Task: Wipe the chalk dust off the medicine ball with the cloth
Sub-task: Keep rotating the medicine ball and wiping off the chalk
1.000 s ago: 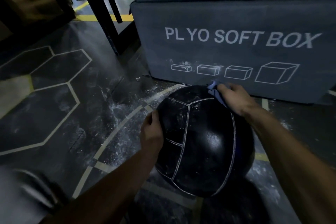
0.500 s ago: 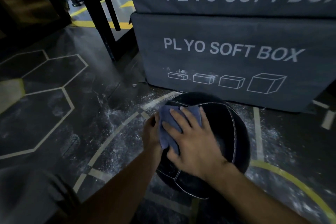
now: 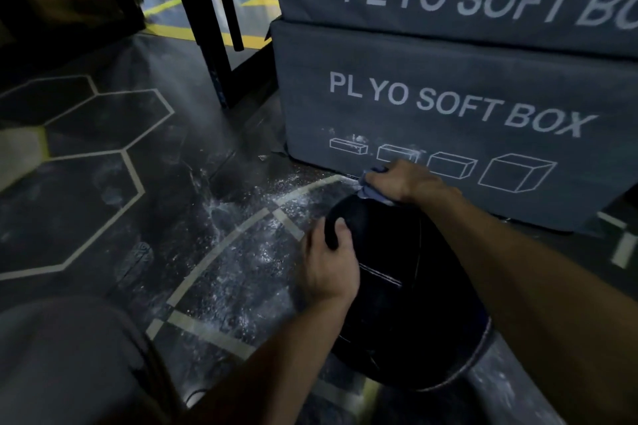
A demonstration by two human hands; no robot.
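White chalk dust lies on the floor left of the black ball, the left hand grips the ball's left side, and the right hand squeezes the blue cloth on its top, near the box.

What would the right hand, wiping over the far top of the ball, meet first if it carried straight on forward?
Probably the lower plyo soft box: the right hand and cloth sit just before its front face, though depth is unclear.
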